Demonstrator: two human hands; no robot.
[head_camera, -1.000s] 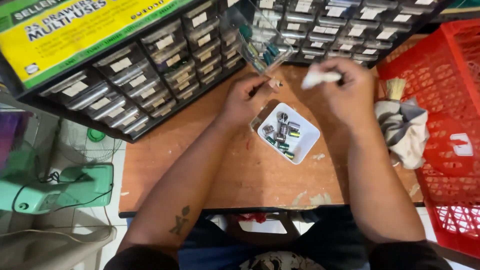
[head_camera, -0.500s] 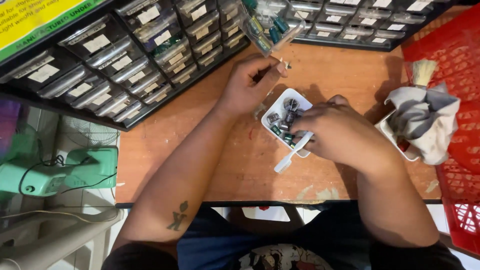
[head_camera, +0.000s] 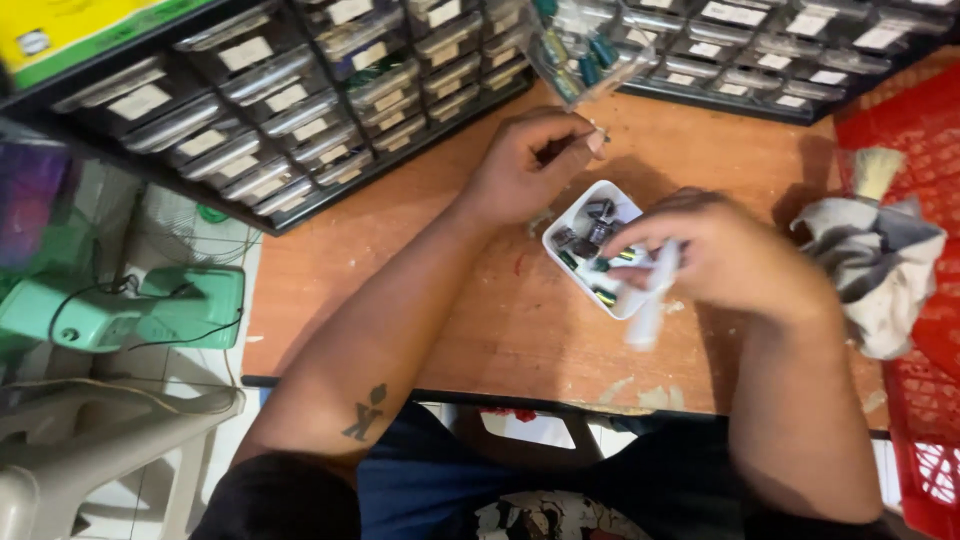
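We have a small white tray (head_camera: 628, 300) of loose electronic parts, seemingly capacitors, on the orange wooden surface (head_camera: 420, 300), its long axis running diagonally from upper right toward lower left. It looks light and rigid, easy to slide or tip, so we would take it by the rim; the parts are tiny and likely to roll. Our right hand (head_camera: 725, 255) hovers over the tray, fingers curled around a white, blurred object (head_camera: 655, 300). Our left hand (head_camera: 530, 160) is pinched shut on the corner of a clear plastic bag (head_camera: 585, 55) of parts, just beyond the tray. Drawer cabinets (head_camera: 300, 90) stand behind; a rag (head_camera: 880, 270) lies right.
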